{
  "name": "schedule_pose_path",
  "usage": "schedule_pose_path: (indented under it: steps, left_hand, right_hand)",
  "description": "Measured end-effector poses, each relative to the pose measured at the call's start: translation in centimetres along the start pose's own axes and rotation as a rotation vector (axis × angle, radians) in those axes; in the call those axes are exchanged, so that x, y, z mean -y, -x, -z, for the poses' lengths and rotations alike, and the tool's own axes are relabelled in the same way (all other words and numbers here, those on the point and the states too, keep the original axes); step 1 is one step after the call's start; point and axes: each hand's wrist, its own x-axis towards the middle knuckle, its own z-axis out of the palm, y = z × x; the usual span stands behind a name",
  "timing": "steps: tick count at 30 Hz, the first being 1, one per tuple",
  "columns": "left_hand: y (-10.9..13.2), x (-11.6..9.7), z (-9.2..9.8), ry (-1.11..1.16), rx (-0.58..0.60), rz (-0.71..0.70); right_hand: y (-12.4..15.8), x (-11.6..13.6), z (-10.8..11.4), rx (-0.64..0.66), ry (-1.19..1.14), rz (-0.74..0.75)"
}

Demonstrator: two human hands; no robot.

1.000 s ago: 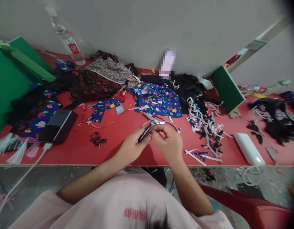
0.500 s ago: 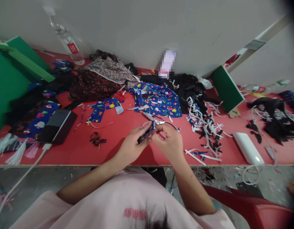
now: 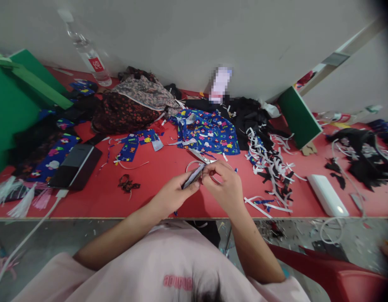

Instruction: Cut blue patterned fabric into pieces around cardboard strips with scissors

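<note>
Near the table's front edge, my left hand (image 3: 173, 195) is closed on a small folded piece of fabric (image 3: 193, 176), thumb on one side and fingers on the other. It shows a pale greyish face and a dark edge. My right hand (image 3: 224, 186) pinches the far end of the same piece, fingertips close to the left ones. Just beyond them lies a pair of scissors (image 3: 198, 155), blades pointing up and left, handles partly hidden by my right hand. Behind the scissors a blue printed cloth (image 3: 209, 132) is spread out.
Dark floral cloth (image 3: 127, 111) is heaped at the back left, near a water bottle (image 3: 95, 63). A black box-shaped device (image 3: 76, 167) stands left. White and black trimmings (image 3: 269, 167) lie right, then a white power bank (image 3: 328, 195). Green panels (image 3: 301, 117) flank the red table (image 3: 159, 172).
The fabric piece has turned in my fingers: its blue printed side showed before, its pale side shows now. A tiny blue scrap now shows at the table's front edge. Both hands stay nearly in place.
</note>
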Motion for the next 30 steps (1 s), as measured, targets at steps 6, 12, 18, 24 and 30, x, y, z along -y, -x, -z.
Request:
schedule_pose_path:
  steps: [6,12,18,24,30]
  left_hand:
    - [-0.12,0.2,0.06,0.019,-0.045,-0.004]
    - [-0.28,0.46,0.04,-0.02,-0.063,-0.062]
    - [-0.22,0.83,0.03,-0.074,-0.079,-0.09]
    - [-0.17,0.61,-0.15,-0.021,-0.052,-0.064]
    - [-0.05,0.32,-0.16,0.073,0.008,-0.02]
  right_hand:
    - [0.4,0.12,-0.1,-0.007,-0.005,-0.023]
    - [0.64,0.23,-0.26,-0.024,0.046,-0.042]
    - [0.61,0.04,-0.39,-0.04,0.059,0.011]
    - [0.53,0.23,-0.43,-0.061,0.071,0.049]
    - [0.24,-0.07,-0.09,-0.05,0.101,0.033]
